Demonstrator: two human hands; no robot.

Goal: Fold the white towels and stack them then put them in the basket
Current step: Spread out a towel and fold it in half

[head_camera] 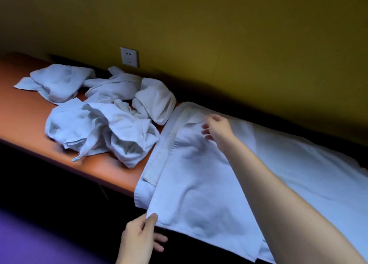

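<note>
White towel (199, 174) pinched at two corners — left hand (141, 237) near, right hand (217, 129) far.

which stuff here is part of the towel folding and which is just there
Part of the job:
spread towel, left hand pinching its near corner, right hand at its far edge
crumpled towels
orange table

Just there:
wall socket
yellow wall

No basket in view.
</note>
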